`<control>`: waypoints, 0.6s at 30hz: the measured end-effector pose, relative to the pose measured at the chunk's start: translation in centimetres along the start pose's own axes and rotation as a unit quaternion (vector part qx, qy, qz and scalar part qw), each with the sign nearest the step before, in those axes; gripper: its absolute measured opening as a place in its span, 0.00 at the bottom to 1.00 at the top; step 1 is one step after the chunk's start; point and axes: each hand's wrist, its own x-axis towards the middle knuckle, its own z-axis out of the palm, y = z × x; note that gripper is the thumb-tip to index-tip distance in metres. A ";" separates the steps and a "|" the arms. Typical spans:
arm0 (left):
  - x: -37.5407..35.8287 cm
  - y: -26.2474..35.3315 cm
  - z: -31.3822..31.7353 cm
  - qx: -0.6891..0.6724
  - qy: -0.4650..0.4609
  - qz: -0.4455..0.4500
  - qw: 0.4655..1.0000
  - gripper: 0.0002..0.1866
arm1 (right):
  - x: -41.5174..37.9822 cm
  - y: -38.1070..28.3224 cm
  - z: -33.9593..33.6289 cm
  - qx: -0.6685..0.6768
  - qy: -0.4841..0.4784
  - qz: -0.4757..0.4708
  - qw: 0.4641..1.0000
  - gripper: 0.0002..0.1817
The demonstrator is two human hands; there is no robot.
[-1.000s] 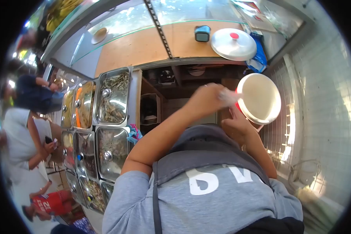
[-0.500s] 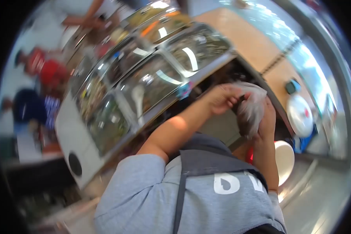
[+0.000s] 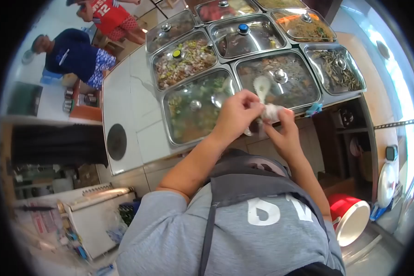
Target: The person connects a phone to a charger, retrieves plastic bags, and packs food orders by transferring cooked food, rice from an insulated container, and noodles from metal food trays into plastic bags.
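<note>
Shiny metal food trays (image 3: pixel 195 108) with clear lids fill the counter (image 3: pixel 124 106), close to its near edge. Above that edge, left hand (image 3: pixel 237 112) and right hand (image 3: pixel 285 135) both pinch a crinkly plastic bag (image 3: pixel 267 112).

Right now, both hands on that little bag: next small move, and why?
Probably finish twisting the bag shut. The left hand and right hand both pinch its bunched top above the lidded food trays, and no knot shows yet.

Both hands, left hand (image 3: pixel 237 115) and right hand (image 3: pixel 284 133), pinch a clear plastic bag (image 3: pixel 267 112) above lidded food trays (image 3: pixel 195 108).
</note>
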 end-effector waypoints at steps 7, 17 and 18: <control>-5.7 -2.7 -12.9 -0.216 0.135 0.101 0.962 0.28 | 3.8 -6.4 14.1 0.406 -0.160 0.179 0.882 0.26; -12.1 -7.1 -24.7 -0.266 0.192 0.061 0.943 0.34 | 6.3 -10.4 25.2 0.041 -0.259 0.048 0.964 0.07; -12.4 -6.5 -24.0 -0.266 0.176 0.062 0.946 0.34 | 6.6 -11.4 25.8 -0.004 -0.257 -0.022 0.966 0.06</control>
